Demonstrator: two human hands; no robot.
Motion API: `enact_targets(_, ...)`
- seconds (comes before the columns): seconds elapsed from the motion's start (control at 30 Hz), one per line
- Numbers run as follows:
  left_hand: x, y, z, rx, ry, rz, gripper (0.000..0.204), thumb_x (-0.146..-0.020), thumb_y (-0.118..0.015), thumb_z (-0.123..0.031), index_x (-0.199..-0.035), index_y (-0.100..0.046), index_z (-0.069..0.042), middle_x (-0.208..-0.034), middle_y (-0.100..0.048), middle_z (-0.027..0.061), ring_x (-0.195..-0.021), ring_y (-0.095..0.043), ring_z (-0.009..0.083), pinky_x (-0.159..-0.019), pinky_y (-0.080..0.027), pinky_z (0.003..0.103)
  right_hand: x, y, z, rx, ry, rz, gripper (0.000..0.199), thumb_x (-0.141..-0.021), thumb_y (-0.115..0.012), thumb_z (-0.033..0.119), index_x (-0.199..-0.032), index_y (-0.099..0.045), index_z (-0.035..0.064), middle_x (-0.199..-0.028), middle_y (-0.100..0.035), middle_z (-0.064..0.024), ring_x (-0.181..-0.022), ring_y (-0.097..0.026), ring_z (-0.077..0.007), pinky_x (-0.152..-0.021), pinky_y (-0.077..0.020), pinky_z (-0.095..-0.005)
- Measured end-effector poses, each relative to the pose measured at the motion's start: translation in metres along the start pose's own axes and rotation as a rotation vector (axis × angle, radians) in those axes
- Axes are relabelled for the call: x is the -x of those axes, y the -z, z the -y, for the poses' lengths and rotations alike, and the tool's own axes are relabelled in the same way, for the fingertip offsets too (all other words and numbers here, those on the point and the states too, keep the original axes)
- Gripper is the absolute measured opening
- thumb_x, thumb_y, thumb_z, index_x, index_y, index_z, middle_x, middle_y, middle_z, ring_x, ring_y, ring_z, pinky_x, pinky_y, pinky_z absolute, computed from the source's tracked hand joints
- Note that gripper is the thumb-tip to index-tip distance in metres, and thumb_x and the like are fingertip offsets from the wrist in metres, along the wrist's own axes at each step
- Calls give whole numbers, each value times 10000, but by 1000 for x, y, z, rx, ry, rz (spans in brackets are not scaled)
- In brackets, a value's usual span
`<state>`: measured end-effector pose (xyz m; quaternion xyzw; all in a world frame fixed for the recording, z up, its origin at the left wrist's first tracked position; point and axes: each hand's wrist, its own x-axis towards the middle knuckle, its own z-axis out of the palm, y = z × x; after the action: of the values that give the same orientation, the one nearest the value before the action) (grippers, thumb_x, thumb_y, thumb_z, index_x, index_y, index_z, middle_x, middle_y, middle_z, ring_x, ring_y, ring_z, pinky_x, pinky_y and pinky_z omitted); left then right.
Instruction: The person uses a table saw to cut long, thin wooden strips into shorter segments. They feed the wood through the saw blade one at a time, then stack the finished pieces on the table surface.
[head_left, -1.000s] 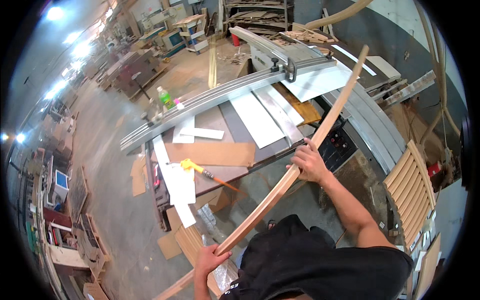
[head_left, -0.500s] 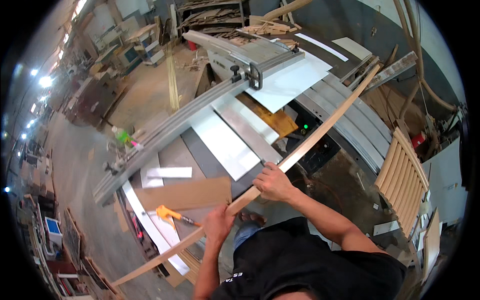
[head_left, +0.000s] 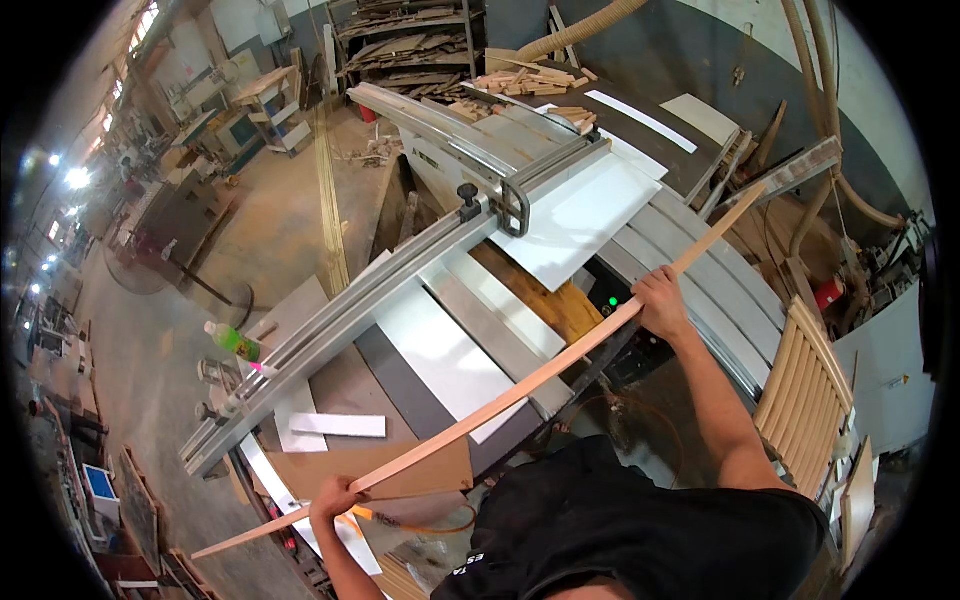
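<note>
Because the fingers of the left hand (head_left: pixel 336 498) and right hand (head_left: pixel 660 300) grasp the long wooden strip (head_left: pixel 500 402) slanting over the tabletop (head_left: pixel 395 375), evenly firm grips should best steady its overhanging ends.

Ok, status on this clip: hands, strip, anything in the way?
Left hand and right hand spread apart, both gripping strip. Strip slants across view. White panel and brown board beneath it; contact unclear.

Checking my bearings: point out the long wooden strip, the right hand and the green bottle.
Long wooden strip (head_left: pixel 500 401), head view: near mid-length.
Right hand (head_left: pixel 658 297), head view: back of hand.
Green bottle (head_left: pixel 236 344), head view: its body.
</note>
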<state>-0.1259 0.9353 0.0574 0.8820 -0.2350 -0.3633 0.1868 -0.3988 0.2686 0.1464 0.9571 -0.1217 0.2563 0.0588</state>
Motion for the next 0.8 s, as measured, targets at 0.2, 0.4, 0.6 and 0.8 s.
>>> enact_targets(0.2,-51,-3,-32,-83,60,-263,350,-717,-766,-281,-1006,-785,-84,-923,-753,180,-859,-717,357,-791,-565,442,-32,-60,-53,-69,4,443,337,-601,-840,373,-725,-705,90,-731,-685,-114,-765,-665,-360,-754,-531,-467)
enact_targets(0.4,-160,-83,-239,-197,-172,-538,395,-725,-819,-412,-928,-747,-81,-837,-731,144,-877,-693,339,-911,-448,474,-90,-134,-83,-268,40,755,458,-591,-836,472,-799,-735,77,-821,-724,-176,-786,-694,-387,-712,-545,-494)
enact_targets(0.6,-235,-82,-299,-301,19,-494,398,-739,-787,-473,-855,-740,-95,-799,-724,118,-811,-684,333,-840,-435,458,-142,-205,-147,-349,217,656,366,-700,-823,401,-849,-738,78,-848,-696,-123,-950,-649,-326,-871,-479,-453)
enact_targets(0.8,-270,-80,-329,-230,103,-635,415,-788,-792,-364,-1055,-731,-52,-1138,-682,164,-1108,-617,348,-969,-439,493,-159,-248,-219,-366,117,459,308,-774,-797,394,-880,-757,107,-968,-686,-77,-1041,-612,-278,-939,-436,-438)
